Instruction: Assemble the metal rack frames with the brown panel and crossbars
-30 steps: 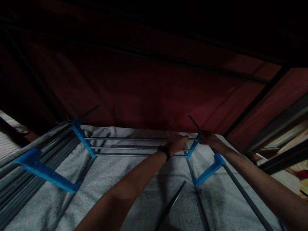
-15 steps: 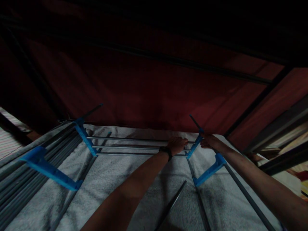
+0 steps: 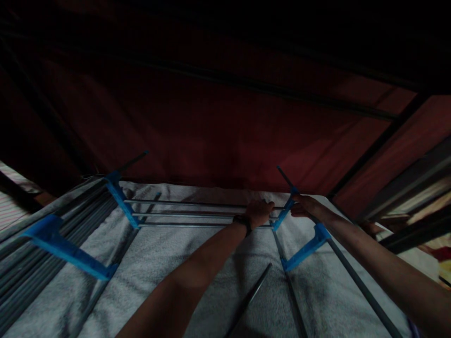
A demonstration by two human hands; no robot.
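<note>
A rack frame of metal tubes (image 3: 183,203) and blue plastic brackets (image 3: 121,199) lies on a grey-white towel-like cloth. My left hand (image 3: 259,212), a dark band on its wrist, is closed round the crossbars near their right end. At the far right bracket (image 3: 284,211), my right hand (image 3: 303,206) has its fingers closed against the bracket and side tube. A nearer blue bracket (image 3: 306,249) joins two long tubes below my right forearm. Another blue bracket (image 3: 70,249) sits at the left front.
Several loose metal tubes (image 3: 88,211) lie bundled along the left. A single tube (image 3: 252,295) rests on the cloth (image 3: 169,263) near the front middle. Behind stands a dark red fabric wall (image 3: 229,136) with dark frame bars (image 3: 380,145).
The view has shifted very slightly, and the left brackets sit a little further left. Both hands keep nearly the same places on the frame.
</note>
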